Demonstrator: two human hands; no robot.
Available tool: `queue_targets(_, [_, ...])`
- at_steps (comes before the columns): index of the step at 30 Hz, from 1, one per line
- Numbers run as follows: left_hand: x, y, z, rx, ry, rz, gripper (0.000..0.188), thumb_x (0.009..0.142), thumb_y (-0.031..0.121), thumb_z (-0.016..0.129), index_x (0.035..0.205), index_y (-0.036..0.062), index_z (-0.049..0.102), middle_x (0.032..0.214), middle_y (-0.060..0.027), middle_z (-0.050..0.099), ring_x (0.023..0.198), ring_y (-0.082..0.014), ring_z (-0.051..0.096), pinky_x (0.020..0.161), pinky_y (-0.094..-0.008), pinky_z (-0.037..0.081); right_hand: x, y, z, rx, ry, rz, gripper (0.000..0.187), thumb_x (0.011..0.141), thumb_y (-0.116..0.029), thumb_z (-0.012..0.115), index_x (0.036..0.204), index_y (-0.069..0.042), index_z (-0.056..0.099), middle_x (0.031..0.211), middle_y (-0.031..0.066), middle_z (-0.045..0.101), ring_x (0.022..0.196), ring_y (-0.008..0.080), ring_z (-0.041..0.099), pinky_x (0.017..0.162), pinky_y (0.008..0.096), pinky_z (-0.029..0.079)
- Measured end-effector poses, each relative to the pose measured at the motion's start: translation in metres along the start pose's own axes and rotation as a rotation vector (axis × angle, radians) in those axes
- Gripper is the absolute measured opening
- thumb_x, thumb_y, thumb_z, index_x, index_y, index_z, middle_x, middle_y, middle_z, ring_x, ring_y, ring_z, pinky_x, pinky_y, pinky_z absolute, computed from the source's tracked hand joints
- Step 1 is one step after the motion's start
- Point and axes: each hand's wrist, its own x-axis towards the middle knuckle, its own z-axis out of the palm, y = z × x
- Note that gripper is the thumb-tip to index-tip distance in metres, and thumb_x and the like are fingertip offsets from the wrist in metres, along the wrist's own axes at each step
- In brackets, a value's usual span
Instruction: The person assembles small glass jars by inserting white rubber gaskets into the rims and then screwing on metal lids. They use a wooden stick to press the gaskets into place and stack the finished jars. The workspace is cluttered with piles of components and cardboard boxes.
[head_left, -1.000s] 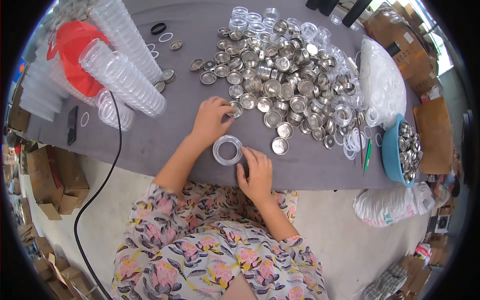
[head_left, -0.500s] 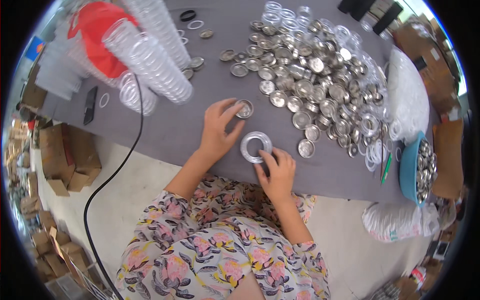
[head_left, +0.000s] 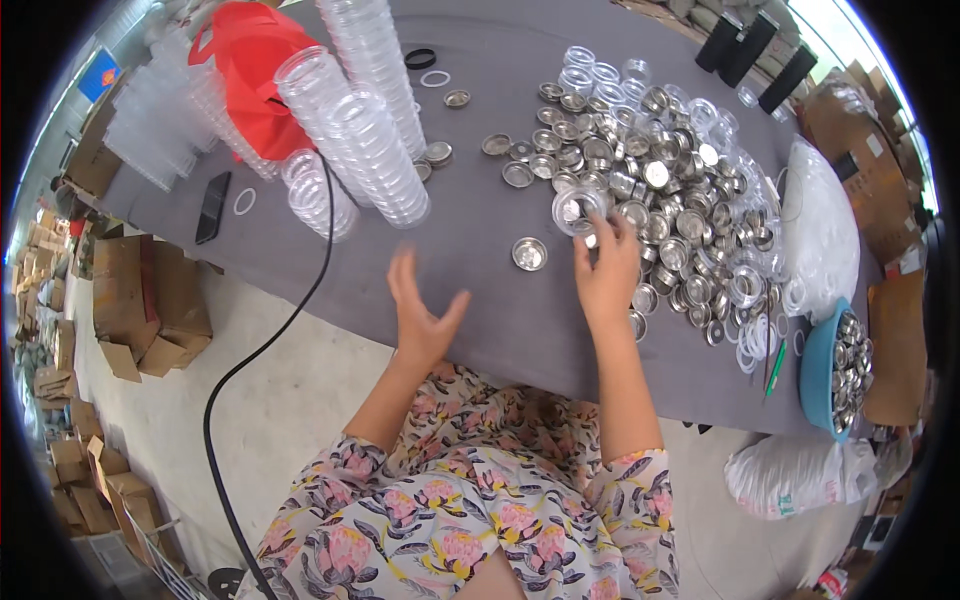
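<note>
My right hand has its fingers closed on the edge of a clear plastic ring, which is at the near-left side of a heap of small silver metal cups. My left hand is over the near part of the table, fingers spread and a little blurred, with nothing in it. Between the two hands a single round metal cup lies on the grey tablecloth. Several clear round plastic pieces lie at the far side of the heap.
Stacks of clear plastic cups stand at the left beside a red bag. A phone lies near the left edge. A black cable crosses that edge. On the right are a blue basin, a green pen and a white plastic bag.
My left hand has let go of the metal cup and drawn back toward me. My right hand has carried the clear ring right and away, to the heap. The whole view has shifted slightly.
</note>
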Motion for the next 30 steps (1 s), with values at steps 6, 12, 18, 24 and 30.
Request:
queue_targets(6, [0.089, -0.041, 0.014, -0.082, 0.397, -0.027, 0.092, 0.065, 0.014, 0.077, 0.135, -0.0070, 0.020, 0.132, -0.0257, 0.028, 0.125, -0.0374, 0.028, 0.104, -0.0424, 0.024, -0.039, -0.027, -0.007, 0.142, 0.019, -0.091, 0.048, 0.075, -0.012, 0.064, 0.121, -0.007, 0.051, 0.124, 0.0200, 0.045, 0.112, 0.0354, 0.045, 0.093, 0.0438, 0.036])
queue_targets(12, [0.101, -0.071, 0.018, 0.011, 0.398, -0.097, 0.092, 0.063, 0.013, 0.079, 0.133, -0.0074, 0.022, 0.124, -0.0222, 0.034, 0.120, -0.0342, 0.034, 0.101, -0.0425, 0.029, -0.058, -0.027, -0.022, 0.223, -0.008, -0.046, 0.049, 0.075, -0.013, 0.064, 0.121, -0.007, 0.050, 0.124, 0.0192, 0.045, 0.112, 0.0357, 0.045, 0.094, 0.0438, 0.036])
queue_targets(18, [0.061, -0.024, 0.016, -0.364, 0.217, -0.135, 0.085, 0.062, 0.010, 0.078, 0.129, -0.0051, 0.029, 0.117, -0.0161, 0.036, 0.113, -0.0268, 0.041, 0.096, -0.0394, 0.035, -0.034, -0.048, -0.011, 0.305, -0.031, -0.054, 0.059, 0.073, -0.019, 0.069, 0.127, -0.008, 0.046, 0.131, 0.0192, 0.040, 0.119, 0.0373, 0.039, 0.097, 0.0460, 0.034])
queue_targets(24, [0.026, 0.008, 0.022, -0.233, -0.011, 0.016, 0.080, 0.059, 0.009, 0.079, 0.124, -0.0028, 0.034, 0.111, -0.0143, 0.039, 0.107, -0.0291, 0.043, 0.093, -0.0389, 0.035, 0.019, -0.107, -0.017, 0.607, 0.087, -0.358, 0.085, 0.066, -0.032, 0.078, 0.135, -0.007, 0.035, 0.136, 0.0196, 0.037, 0.129, 0.0355, 0.033, 0.101, 0.0432, 0.033])
queue_targets(30, [0.016, 0.024, 0.018, -0.457, -0.155, 0.074, 0.063, 0.066, 0.012, 0.069, 0.122, -0.0008, 0.042, 0.114, -0.0151, 0.043, 0.108, -0.0305, 0.043, 0.095, -0.0387, 0.033, 0.023, -0.114, -0.023, 0.590, 0.031, -0.364, 0.077, 0.057, -0.016, 0.082, 0.121, -0.009, 0.042, 0.126, 0.0187, 0.045, 0.116, 0.0357, 0.045, 0.096, 0.0432, 0.039])
